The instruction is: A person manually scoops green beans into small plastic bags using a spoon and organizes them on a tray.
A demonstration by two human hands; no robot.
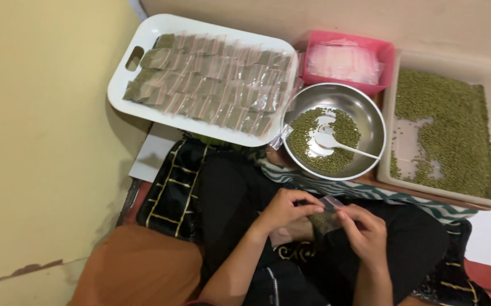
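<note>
Small clear bag (326, 214) of green beans: pinched between left hand (282, 211) and right hand (365, 229) over the lap (bowl (370, 116) just beyond). Best kept upright, fingertips pressing evenly along the seal.

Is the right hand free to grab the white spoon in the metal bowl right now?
Probably not at once. The right hand and left hand together pinch a small clear bag of green beans. The white spoon lies uncovered in the metal bowl just ahead, nothing blocking it.
</note>
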